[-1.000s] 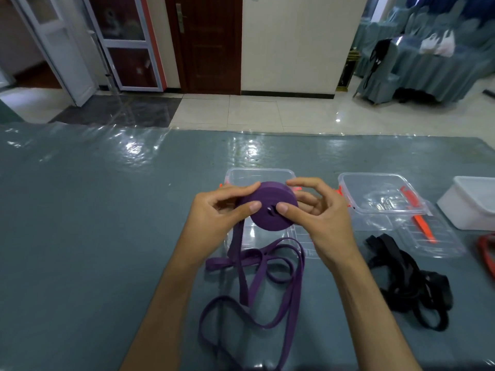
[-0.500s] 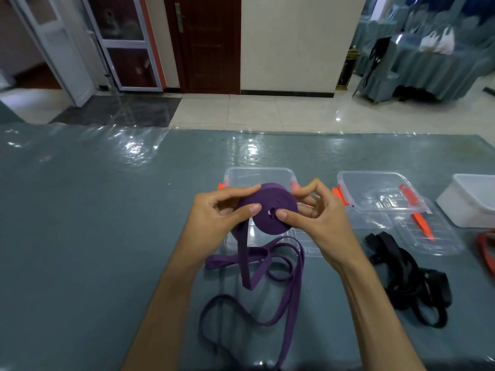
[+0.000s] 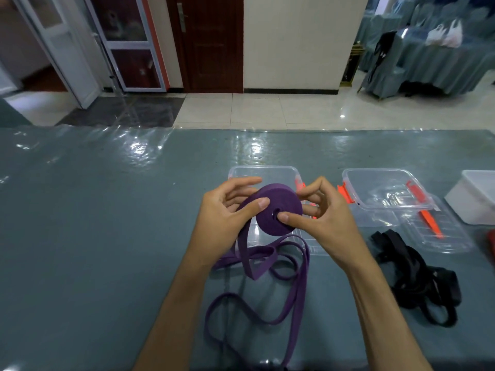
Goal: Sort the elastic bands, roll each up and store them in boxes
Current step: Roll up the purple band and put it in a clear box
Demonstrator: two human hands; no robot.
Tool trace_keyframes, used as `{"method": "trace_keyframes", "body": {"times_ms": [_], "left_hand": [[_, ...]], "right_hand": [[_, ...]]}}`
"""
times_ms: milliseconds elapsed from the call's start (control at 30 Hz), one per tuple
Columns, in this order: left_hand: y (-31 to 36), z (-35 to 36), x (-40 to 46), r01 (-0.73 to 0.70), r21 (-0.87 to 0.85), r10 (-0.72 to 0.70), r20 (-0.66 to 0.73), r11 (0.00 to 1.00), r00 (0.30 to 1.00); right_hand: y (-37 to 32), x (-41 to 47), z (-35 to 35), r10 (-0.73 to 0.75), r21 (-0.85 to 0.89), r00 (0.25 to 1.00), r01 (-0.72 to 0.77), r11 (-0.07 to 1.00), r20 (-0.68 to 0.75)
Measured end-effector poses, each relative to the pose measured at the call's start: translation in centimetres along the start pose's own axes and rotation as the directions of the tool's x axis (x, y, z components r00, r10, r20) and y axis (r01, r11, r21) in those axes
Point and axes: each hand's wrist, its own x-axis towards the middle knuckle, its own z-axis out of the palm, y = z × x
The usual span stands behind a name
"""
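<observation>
Both hands, left hand (image 3: 223, 210) and right hand (image 3: 325, 216), grip a half-wound purple elastic band roll (image 3: 278, 210) above an open clear box (image 3: 263, 174), its loose tail (image 3: 267, 285) trailing on the bench (image 3: 107, 236) below; rolling is under way, and winding in that tail likely comes next.

The purple roll (image 3: 278, 208) seems to have turned a little between both hands, its loose tail shifting left.

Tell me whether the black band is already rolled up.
No. The black band lies in a loose tangle on the table, right of the right hand.
</observation>
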Motion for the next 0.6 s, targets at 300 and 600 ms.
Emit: {"method": "trace_keyframes", "body": {"times_ms": [300,600], "left_hand": [[0.4,0.4,0.3,-0.106,-0.078,0.108,0.023,0.991,0.994],[0.0,0.2,-0.3,-0.013,0.02,0.015,-0.068,1.0,0.998]], "right_hand": [[-0.2,0.3,1.4,-0.159,0.093,0.974,0.176,0.98,-0.161],[-1.3,0.0,-0.2,-0.005,0.013,1.0,0.005,1.0,-0.018]]}}
